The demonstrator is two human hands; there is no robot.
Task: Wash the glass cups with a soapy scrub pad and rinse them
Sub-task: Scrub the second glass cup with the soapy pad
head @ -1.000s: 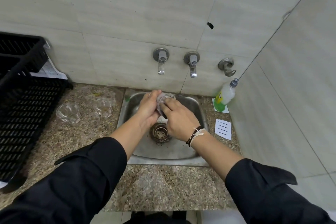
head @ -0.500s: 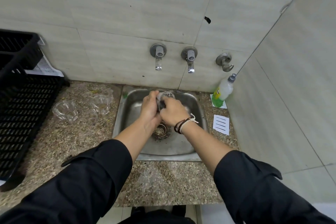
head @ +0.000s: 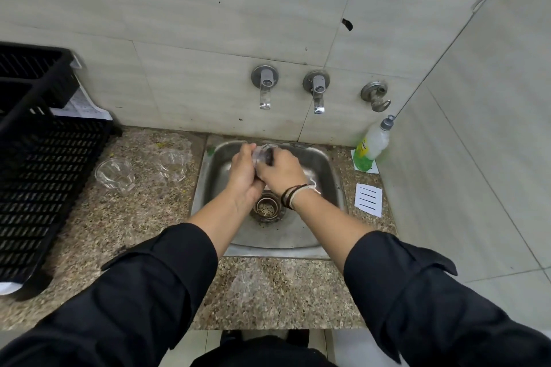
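Walls: pale tiles behind and to the right, meeting in a corner.
Counter [head: 125,226]: speckled granite, with one steel sink [head: 325,164] set into it.
Taps: two spouts on the back wall, left tap [head: 264,87] and right tap [head: 317,92], plus one hook [head: 376,96] beside them.
Cups: three in all. One cup [head: 262,154] is held over the sink; two more stand on the counter left of the sink, the far cup [head: 114,174] near the crate and the near cup [head: 173,164] just beside the basin.
Left hand [head: 245,173]: fingers curled round the held cup from the left.
Right hand [head: 278,171]: fingers curled at the cup's mouth on something dark (too blurred to tell whether it is the pad); two cords circle the wrist.
Crate [head: 35,176]: one black slatted crate at the left edge.
Bottle [head: 374,143]: one soap bottle leaning in the corner, right of the sink.
Card [head: 368,199]: one white, lined card on the counter below the bottle.
Sleeves: two, black, pushed up the forearms.
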